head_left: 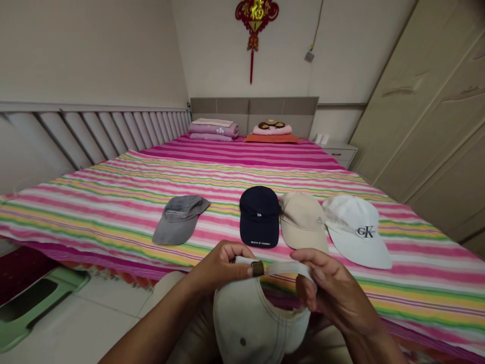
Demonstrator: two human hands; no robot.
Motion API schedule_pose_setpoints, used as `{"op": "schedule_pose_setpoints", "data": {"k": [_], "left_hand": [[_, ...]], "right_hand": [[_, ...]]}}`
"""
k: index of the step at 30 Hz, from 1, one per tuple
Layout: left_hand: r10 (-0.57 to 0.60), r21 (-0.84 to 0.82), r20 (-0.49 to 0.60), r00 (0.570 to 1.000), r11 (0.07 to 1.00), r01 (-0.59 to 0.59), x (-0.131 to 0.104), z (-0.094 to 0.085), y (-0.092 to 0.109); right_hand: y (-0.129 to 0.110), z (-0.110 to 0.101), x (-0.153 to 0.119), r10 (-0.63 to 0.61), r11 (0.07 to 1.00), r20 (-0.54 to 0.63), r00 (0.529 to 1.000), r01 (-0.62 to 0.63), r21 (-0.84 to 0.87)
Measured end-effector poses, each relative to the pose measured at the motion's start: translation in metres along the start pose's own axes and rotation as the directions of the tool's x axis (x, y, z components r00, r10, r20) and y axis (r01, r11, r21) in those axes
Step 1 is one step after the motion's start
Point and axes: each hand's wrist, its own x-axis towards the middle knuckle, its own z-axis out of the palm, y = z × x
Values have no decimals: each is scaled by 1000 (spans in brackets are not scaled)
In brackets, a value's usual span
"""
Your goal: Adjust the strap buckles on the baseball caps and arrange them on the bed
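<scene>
A pale baseball cap [242, 318] hangs at my lap with its back opening towards me. Between thumb and fingers, my left hand [222, 265] pinches the left part of its strap beside a brass-coloured buckle [257, 268]. The loose end of the strap [286, 268] is gripped by my right hand [333, 285] on the other side of the opening. Beyond my hands lie a grey cap [176, 222], a navy cap [259, 215], a beige cap [301, 217] and a white cap [356, 227] marked CK. The beige cap touches its neighbours.
The caps rest on a bed with a striped sheet [113, 197]. Folded bedding [214, 130] is stacked by the headboard [223, 106]. A white railing [113, 131] runs along the left. On the floor at lower left stands a green stool [56, 288]; a wardrobe [428, 116] is on the right.
</scene>
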Motion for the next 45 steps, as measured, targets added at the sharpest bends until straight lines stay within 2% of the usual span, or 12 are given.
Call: {"op": "schedule_pose_setpoints", "data": {"k": [5, 11, 17, 23, 27, 31, 34, 39, 45], "left_hand": [[32, 45, -81, 996, 999, -28, 2, 5, -6], [195, 47, -153, 969, 981, -190, 4, 7, -19], [195, 41, -22, 981, 980, -194, 1, 2, -28], [222, 94, -189, 956, 974, -208, 1, 7, -27], [196, -97, -200, 960, 971, -218, 1, 7, -28], [187, -358, -184, 965, 901, -243, 2, 9, -30], [129, -472, -192, 973, 857, -207, 4, 10, -34], [104, -488, -179, 978, 854, -180, 6, 12, -37], [106, -476, -168, 980, 862, -175, 1, 15, -34]], "right_hand": [[-7, 5, 0, -11, 993, -35, 999, 7, -120], [-1, 5, 1, 9, 989, -92, 996, -23, -149], [1, 4, 2, 17, 984, -80, 997, -30, -174], [3, 4, 0, 44, 981, -106, 993, -63, -184], [0, 7, -3, 76, 971, -142, 987, -105, -214], [0, 10, -4, 90, 964, -145, 985, -122, -235], [4, 11, -2, 121, 955, -112, 986, -147, -257], [13, 11, 2, 132, 961, -38, 991, -137, -241], [16, 13, 4, 115, 977, -72, 991, -126, -170]]}}
